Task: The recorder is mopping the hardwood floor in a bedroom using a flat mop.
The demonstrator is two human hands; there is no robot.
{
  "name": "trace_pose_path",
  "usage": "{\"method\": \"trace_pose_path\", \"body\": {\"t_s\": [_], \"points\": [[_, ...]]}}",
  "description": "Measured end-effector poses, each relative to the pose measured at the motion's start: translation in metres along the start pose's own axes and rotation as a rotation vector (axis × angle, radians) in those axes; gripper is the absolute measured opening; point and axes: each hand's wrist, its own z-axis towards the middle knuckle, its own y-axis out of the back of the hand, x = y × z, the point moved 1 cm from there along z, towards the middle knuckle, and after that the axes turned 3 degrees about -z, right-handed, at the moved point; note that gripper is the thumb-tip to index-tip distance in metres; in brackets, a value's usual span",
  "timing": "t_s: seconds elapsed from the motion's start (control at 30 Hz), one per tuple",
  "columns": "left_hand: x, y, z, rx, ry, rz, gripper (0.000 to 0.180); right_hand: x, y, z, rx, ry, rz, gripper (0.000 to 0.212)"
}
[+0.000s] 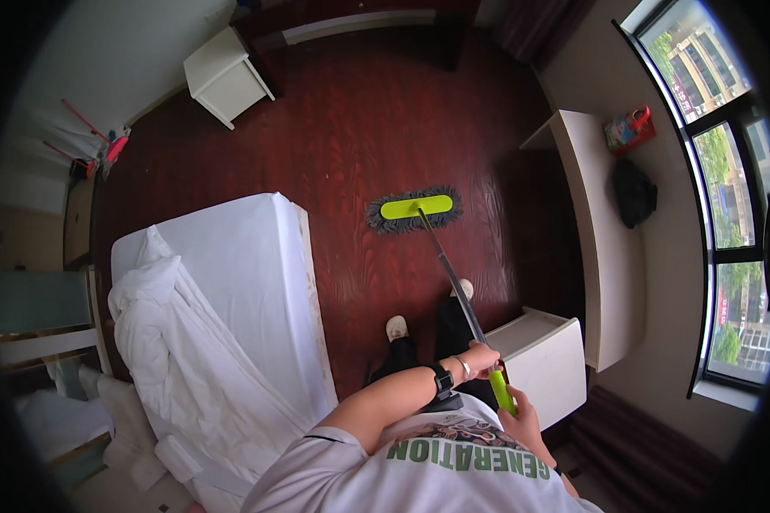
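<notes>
A flat mop with a lime-green plate and grey shaggy fringe [393, 209] lies on the dark red wood floor [342, 137] ahead of my feet. Its grey pole slants back toward my body and ends in a lime-green grip. My left hand [479, 359], below a wrist with a dark watch and a bracelet, is closed around the pole just above that grip. Lower down, my right hand [524, 417] wraps round the green grip near its end; some of its fingers are hidden.
To the left stands a bed [248, 231] with a crumpled white quilt [167, 333]. A white cabinet [547, 359] is close on my right, beside a long ledge [612, 282] under the window. Another white cabinet [231, 77] sits far left, near red-handled cleaning tools [115, 147].
</notes>
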Motion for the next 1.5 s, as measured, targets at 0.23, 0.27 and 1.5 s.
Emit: {"method": "trace_pose_path", "body": {"t_s": [0.23,0.27,1.5], "points": [[-0.093,0.013,0.056,-0.164,-0.125,-0.162,0.016,0.025,0.039,0.118,0.106,-0.040,-0.035,0.053],[-0.110,0.021,0.066,-0.150,-0.160,-0.204,0.027,0.036,0.043,0.138,0.114,-0.035,-0.039,0.053],[-0.414,0.139,0.102,-0.459,-0.408,-1.220,0.014,0.265,0.170,0.442,0.428,0.691,-0.464,0.042]]}}
